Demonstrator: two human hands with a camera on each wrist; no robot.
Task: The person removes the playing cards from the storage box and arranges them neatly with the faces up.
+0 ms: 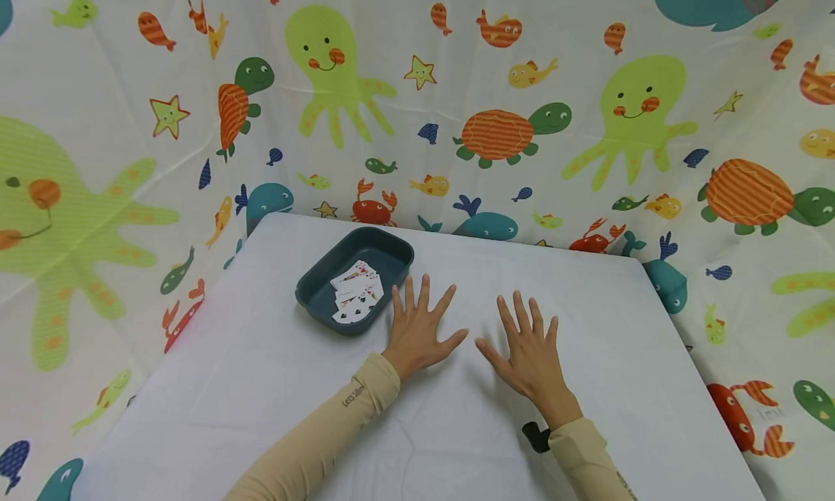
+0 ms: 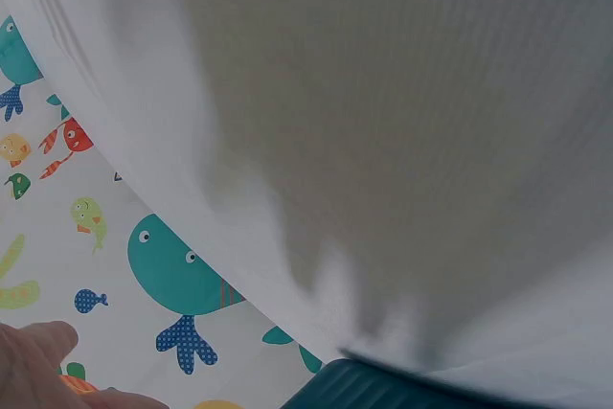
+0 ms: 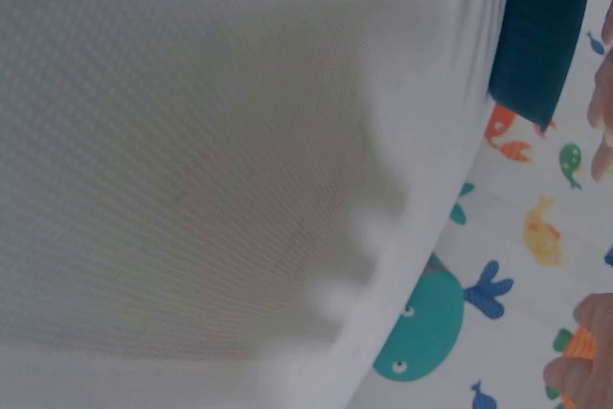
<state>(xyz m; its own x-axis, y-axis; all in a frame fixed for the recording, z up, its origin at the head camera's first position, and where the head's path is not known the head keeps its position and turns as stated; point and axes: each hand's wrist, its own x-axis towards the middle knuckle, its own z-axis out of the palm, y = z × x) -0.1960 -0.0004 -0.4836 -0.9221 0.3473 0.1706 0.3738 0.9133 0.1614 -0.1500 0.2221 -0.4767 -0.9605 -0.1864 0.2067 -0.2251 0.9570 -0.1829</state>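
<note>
In the head view both hands are held over the white table with fingers spread and nothing in them. My left hand [image 1: 419,334] is just right of a dark teal tray [image 1: 313,289], its fingertips close to the tray's right rim. Inside the tray lies a loose, overlapping pile of playing cards [image 1: 357,292], face up. My right hand [image 1: 531,352] is farther right, its thumb pointing toward the left thumb across a small gap. In the left wrist view, part of the left hand [image 2: 34,366] shows at the lower left corner, with the tray [image 2: 383,388] at the bottom.
The table [image 1: 261,385] has a white cover and its far edge meets a hanging cloth [image 1: 404,175] printed with sea animals. More of that cloth hangs at the left and right sides. A black piece [image 1: 536,437] shows beside the right wrist.
</note>
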